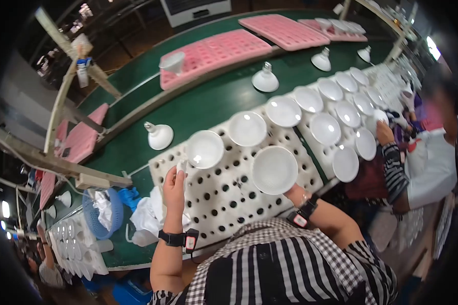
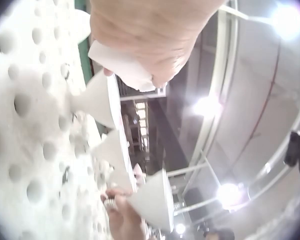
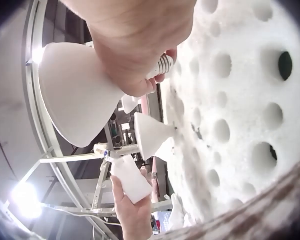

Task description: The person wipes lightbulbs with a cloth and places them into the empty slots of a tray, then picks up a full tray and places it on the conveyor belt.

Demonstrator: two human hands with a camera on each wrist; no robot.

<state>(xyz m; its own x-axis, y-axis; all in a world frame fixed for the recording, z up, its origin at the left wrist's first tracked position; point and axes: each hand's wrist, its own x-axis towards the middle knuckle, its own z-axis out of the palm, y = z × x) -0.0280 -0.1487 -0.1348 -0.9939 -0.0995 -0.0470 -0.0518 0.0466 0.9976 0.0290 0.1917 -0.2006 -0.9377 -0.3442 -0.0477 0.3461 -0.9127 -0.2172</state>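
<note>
Right grip [image 1: 297, 195] part-hidden (behind lamp [image 1: 275, 171])

Out front the left hand [image 1: 173, 190] pinched, yes, and the right hand [image 1: 296, 194] curled in a grip, both bare forearms [image 1: 166, 264] held forward

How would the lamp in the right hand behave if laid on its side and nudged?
The lamp would probably roll in a curve, since its wide round shade narrows to a screw base. It seems fairly light, as the right hand holds it near that base.
</note>
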